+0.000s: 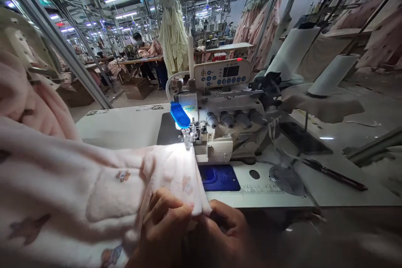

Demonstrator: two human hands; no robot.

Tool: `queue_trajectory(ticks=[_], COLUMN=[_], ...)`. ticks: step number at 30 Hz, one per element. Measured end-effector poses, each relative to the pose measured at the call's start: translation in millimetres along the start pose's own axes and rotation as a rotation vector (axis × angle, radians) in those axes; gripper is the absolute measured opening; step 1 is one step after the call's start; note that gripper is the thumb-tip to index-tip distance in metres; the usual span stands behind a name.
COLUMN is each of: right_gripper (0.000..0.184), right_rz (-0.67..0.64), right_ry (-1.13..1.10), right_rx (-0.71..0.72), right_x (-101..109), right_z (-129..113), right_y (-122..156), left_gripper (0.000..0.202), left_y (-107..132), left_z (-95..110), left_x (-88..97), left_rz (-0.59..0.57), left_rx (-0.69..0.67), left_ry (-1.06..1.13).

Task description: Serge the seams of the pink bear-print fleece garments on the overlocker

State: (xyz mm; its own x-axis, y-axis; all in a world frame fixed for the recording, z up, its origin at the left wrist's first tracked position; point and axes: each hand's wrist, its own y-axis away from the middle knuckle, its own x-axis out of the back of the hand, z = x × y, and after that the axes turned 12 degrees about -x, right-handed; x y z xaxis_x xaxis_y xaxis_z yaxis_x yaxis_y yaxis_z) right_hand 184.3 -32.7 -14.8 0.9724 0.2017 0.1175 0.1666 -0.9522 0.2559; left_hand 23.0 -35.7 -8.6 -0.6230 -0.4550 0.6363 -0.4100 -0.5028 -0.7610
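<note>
Nearest to me, my left hand [166,217] and right hand [224,226] sit almost together at the front of the surface [125,127], the fingers of both closed in a pinch on the pale pink plush fabric [116,192]: the left on its top near the front end, the right at the corner just beside. The fabric spreads from my grip off to the left, loose and rumpled, with a stitched patch and small printed figures. Its right side looks like two layers, edges lying close but slightly parted above my right fingers. Just right of it lies a dark blue plate [220,177], bare, with a printed ruler scale along the front. Farther in, the cloth's far end reaches the clear presser foot [187,137], lit brightly under a blue lamp [180,115]; whether the needle is down I cannot tell. I judge the step in hand to be lining up and guiding this edge at the sewing machine [241,125]. The next move, as I read it, calls for level layers, light tension and fingertips well short of the foot. Behind stand the control panel [222,74], white thread cones [292,52] and, well back, hanging cream cloth [174,35].
</note>
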Motion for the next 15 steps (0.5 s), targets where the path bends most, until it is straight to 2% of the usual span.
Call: queue_trajectory(ticks=[4,7,8,10,12,13,15], right_gripper=[0.039,0.042,0.037,0.021,0.023,0.024,0.018], right_rz=[-0.045,-0.098,-0.077,0.086,0.296,0.353,0.308], right_ry=[0.007,0.095,0.155,0.302,0.438,0.489,0.522], right_rx=[0.009,0.153,0.229,0.416,0.607,0.692,0.797], right_x=[5.4,11.4,13.8,18.3,20.9,21.3,20.3], right_z=[-5.1,-6.4,-6.1,-5.1,-4.7,-4.8,-5.5], right_y=[4.4,4.8,3.5,-1.5,-8.5,-12.0,-17.5], left_gripper=[0.018,0.017,0.016,0.014,0.012,0.012,0.012], left_y=[-1.9,-2.3,-2.0,-1.2,-0.9,-1.1,-1.9], left_z=[3.5,4.0,3.8,3.2,2.8,2.7,2.4], left_x=[-0.4,-0.7,-0.8,-1.0,-2.0,-2.9,-5.9], left_rz=[0.001,-0.026,-0.032,-0.026,-0.033,-0.049,-0.075], left_rx=[-0.079,-0.154,-0.161,-0.158,-0.161,-0.170,-0.181], left_ry=[-0.075,-0.183,-0.198,-0.203,-0.196,-0.191,-0.174])
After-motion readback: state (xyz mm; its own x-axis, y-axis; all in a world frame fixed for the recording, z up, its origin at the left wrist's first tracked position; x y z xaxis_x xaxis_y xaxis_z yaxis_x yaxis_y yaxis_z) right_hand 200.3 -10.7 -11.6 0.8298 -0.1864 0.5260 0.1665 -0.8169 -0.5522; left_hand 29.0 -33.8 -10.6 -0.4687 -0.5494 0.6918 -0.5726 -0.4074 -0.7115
